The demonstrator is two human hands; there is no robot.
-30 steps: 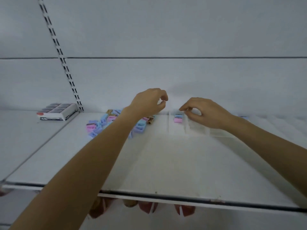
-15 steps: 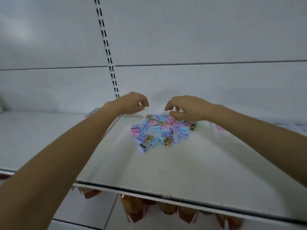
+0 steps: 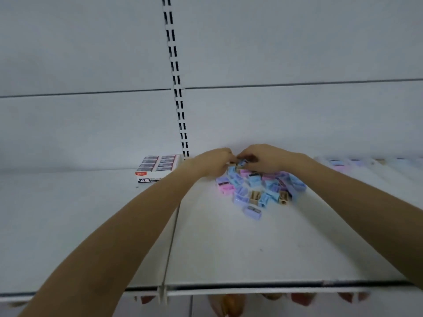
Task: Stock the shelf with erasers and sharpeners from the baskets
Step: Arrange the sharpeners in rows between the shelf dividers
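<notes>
A loose pile of small sharpeners (image 3: 258,188) in blue, pink, purple and tan lies on the white shelf (image 3: 229,243) near the back wall. Both hands meet at the far edge of the pile. My left hand (image 3: 211,164) has its fingers curled down onto the pile's back left corner. My right hand (image 3: 263,157) pinches a blue sharpener (image 3: 241,163) at the pile's top. Whether the left hand grips one is hidden by its fingers. A box of 4B erasers (image 3: 156,169) stands to the left of the pile.
A clear divided tray (image 3: 357,164) with a few sharpeners in it sits at the far right of the shelf. A slotted upright (image 3: 177,88) runs up the back wall. Hanging packets (image 3: 231,303) show under the shelf's front edge.
The view has swung left, bringing the eraser box back into sight. Both hands have dropped from above the pile onto its far edge, and the right fingers have closed on a blue sharpener.
</notes>
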